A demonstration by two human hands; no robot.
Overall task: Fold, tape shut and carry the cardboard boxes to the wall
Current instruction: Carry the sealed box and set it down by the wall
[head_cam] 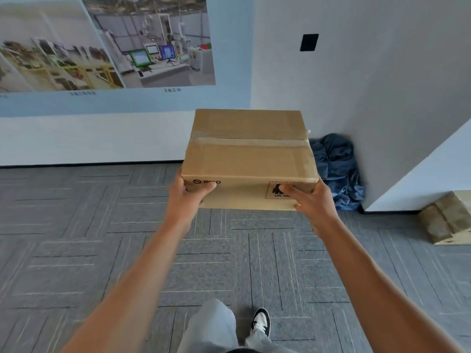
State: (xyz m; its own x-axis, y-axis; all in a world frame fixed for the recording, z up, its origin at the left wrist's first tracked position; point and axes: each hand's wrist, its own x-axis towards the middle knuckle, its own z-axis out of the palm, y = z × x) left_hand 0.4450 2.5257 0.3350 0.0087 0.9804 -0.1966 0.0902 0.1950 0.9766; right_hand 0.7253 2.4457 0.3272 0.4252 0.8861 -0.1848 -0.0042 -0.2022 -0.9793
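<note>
Cardboard box (251, 159) held out front at about chest height, clear of the floor, arms stretched forward. Left hand (190, 191) clamped on the near left bottom corner, thumb over the printed logo on the front face, other fingers tucked out of sight underneath. Right hand (309, 200) mirroring that on the near right corner, thumb across the red-bordered UN label, fingers curled under too. Makes sense: gripping opposite corners keeps it level, and support from below stops the bottom seam taking the load.

Already folded and sealed by the look of it, with a strip of clear tape (248, 141) running across the top seam and wrapping down both ends. So probably mid-carry, heading for the wall (102, 138) ahead. Not there yet, with a fair stretch of carpet between.

Plain brown corrugated stuff, matte, crisp edges, shallow rectangular shape, top flaps slightly uneven at the seam. Tape glossy and a bit wrinkled. Looks light, judging by the relaxed outstretched hold.

Grey carpet tiles (76, 250) underfoot with a low pile and thin line pattern. Crumpled blue cloth (336, 169) heaped in the corner just behind the box. Another brown box (446, 220) on the floor at far right, partly cut off.
</note>
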